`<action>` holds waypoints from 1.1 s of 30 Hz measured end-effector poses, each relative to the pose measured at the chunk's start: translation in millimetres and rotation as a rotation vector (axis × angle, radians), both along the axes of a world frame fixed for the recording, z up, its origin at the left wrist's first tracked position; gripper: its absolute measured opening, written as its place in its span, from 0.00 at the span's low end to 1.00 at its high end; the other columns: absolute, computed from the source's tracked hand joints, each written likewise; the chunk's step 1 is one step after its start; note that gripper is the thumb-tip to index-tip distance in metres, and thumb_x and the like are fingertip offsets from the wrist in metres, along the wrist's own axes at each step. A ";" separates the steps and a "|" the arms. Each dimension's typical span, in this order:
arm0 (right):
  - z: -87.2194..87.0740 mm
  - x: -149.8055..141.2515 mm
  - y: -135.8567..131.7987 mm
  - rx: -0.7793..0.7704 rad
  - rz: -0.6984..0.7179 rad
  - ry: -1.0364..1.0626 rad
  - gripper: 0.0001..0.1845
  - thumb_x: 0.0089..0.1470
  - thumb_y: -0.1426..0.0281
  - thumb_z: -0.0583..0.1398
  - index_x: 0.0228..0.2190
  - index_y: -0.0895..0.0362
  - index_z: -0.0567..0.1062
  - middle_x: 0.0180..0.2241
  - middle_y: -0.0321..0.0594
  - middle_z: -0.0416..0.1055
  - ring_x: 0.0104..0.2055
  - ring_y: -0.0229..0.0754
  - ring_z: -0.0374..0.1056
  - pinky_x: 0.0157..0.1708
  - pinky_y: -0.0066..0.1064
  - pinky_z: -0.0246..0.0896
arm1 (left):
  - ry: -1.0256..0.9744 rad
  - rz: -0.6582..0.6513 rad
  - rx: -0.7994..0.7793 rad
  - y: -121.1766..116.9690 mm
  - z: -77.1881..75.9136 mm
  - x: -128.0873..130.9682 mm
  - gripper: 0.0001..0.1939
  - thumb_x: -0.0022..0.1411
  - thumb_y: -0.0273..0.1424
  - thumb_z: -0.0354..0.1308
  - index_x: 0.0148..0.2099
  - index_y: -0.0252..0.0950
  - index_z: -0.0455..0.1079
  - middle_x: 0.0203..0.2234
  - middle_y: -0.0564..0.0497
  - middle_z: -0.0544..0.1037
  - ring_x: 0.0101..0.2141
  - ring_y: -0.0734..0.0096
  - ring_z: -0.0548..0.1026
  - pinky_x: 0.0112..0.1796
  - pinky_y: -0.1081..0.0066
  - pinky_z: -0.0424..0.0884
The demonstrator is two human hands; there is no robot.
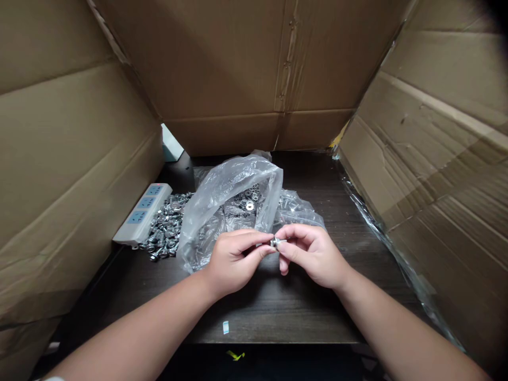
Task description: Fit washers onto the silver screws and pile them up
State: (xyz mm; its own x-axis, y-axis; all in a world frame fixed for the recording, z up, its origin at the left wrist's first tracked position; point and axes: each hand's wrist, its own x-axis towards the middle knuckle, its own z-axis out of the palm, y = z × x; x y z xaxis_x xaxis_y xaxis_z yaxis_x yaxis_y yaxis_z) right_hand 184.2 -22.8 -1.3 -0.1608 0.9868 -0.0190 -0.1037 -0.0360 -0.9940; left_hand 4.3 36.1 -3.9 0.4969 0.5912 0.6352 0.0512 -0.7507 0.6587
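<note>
Both hands meet over the front of the table, pinching a small silver bolt [275, 243] between their fingertips. My left hand [237, 260] grips one end with thumb and index finger. From the other side, the thumb and index finger of my right hand [311, 251] close on the bolt, and a thin shank pokes out past them. Fingertips partly hide the piece, so I cannot tell whether a washer or nut is on it. Just behind the hands lies an open clear plastic bag [234, 177], with small washers [250, 206] and dark bits in it.
A heap of silver bolts [163, 227] lies left of the bag, against a white power strip [145, 211]. Another plastic bag [299, 209] of metal parts is at right. Cardboard walls [230, 69] enclose the dark table [301, 317]. A paper scrap [226, 327] lies near the front edge.
</note>
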 end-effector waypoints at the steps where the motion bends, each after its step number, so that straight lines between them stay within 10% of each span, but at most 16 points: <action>1: -0.5 0.0 0.1 -0.010 0.020 0.014 0.12 0.55 0.63 0.63 0.33 0.60 0.72 0.19 0.36 0.72 0.21 0.37 0.69 0.25 0.29 0.66 | 0.001 -0.021 0.026 0.3 0.0 -0.3 0.08 0.57 0.24 0.63 0.40 0.35 0.78 0.29 0.47 0.82 0.28 0.72 0.80 0.31 0.76 0.76; 9: -8.0 -1.0 4.8 -0.176 0.113 0.070 0.24 0.59 0.52 0.55 0.23 0.59 0.68 0.16 0.33 0.65 0.15 0.35 0.65 0.15 0.25 0.61 | 0.038 -0.053 0.138 0.7 -0.7 -0.9 0.10 0.59 0.23 0.60 0.44 0.35 0.76 0.29 0.47 0.82 0.27 0.73 0.79 0.30 0.76 0.76; 17: -3.3 1.1 -0.3 0.013 -0.040 0.081 0.15 0.54 0.63 0.64 0.41 0.56 0.72 0.32 0.37 0.71 0.21 0.36 0.71 0.22 0.29 0.68 | -0.017 0.095 0.063 -0.2 -1.6 -0.7 0.08 0.57 0.24 0.63 0.41 0.35 0.78 0.28 0.47 0.82 0.27 0.71 0.79 0.29 0.75 0.76; 33: -3.8 -1.8 0.9 0.045 0.022 -0.114 0.14 0.60 0.60 0.58 0.30 0.58 0.70 0.18 0.32 0.65 0.19 0.34 0.63 0.21 0.26 0.59 | 0.013 -0.025 0.092 -1.9 -0.2 -0.7 0.11 0.59 0.22 0.60 0.44 0.34 0.77 0.29 0.46 0.81 0.26 0.72 0.78 0.29 0.75 0.76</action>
